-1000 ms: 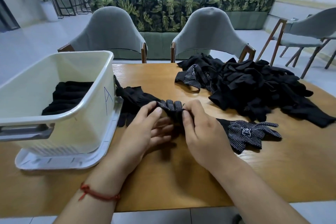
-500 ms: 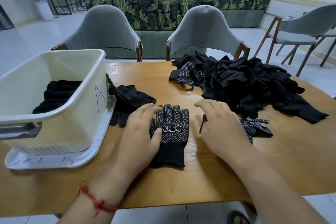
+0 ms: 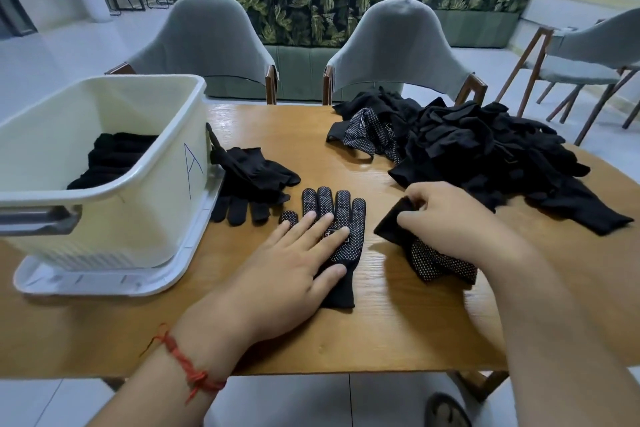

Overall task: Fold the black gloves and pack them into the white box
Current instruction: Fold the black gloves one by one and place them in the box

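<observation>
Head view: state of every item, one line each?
spread glove, flat on the table, dotted side up.
bunched glove, crumpled, dots partly showing.
left hand, flat, pressing the spread glove.
right hand, pinching the bunched glove.
white box, open, black gloves inside.
glove pile, loose heap, unfolded.
gloves beside box, loose, unfolded.

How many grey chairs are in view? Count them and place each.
3. Two stand at the far edge of the table: the left chair and the middle chair. The right chair stands apart on the floor. Others may lie beyond the frame's edge.
</observation>
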Available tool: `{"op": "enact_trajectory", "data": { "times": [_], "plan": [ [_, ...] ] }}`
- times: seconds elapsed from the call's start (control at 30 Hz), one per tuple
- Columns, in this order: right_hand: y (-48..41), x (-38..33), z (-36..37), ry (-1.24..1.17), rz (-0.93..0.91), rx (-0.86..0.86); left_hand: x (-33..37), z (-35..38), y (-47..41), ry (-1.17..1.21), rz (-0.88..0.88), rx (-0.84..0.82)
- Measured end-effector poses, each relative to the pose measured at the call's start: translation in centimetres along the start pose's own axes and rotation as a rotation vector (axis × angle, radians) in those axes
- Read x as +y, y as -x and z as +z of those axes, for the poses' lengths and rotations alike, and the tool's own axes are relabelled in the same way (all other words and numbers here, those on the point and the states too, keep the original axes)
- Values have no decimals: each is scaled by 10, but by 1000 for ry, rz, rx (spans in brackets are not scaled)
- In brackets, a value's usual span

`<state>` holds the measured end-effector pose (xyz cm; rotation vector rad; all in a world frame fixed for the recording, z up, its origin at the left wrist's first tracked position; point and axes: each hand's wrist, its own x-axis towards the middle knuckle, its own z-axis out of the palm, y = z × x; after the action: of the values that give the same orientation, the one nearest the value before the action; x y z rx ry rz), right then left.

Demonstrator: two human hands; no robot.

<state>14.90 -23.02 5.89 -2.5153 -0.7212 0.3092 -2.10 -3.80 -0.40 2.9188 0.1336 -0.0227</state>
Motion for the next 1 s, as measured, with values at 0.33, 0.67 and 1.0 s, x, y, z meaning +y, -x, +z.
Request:
{"op": "enact_trajectory", "data": {
  "times": [0.33,0.67,1.0],
  "plan": [
    [-5,-46,-8,-1029,-418,420,12,0,7,-33,61,-8],
    [-17,-54,31,-1078,-520,185,13,-1,6,-37,46,-19],
    [-42,-70,23,-1045,-477,247,13,2,8,-26,55,26]
  ]
}}
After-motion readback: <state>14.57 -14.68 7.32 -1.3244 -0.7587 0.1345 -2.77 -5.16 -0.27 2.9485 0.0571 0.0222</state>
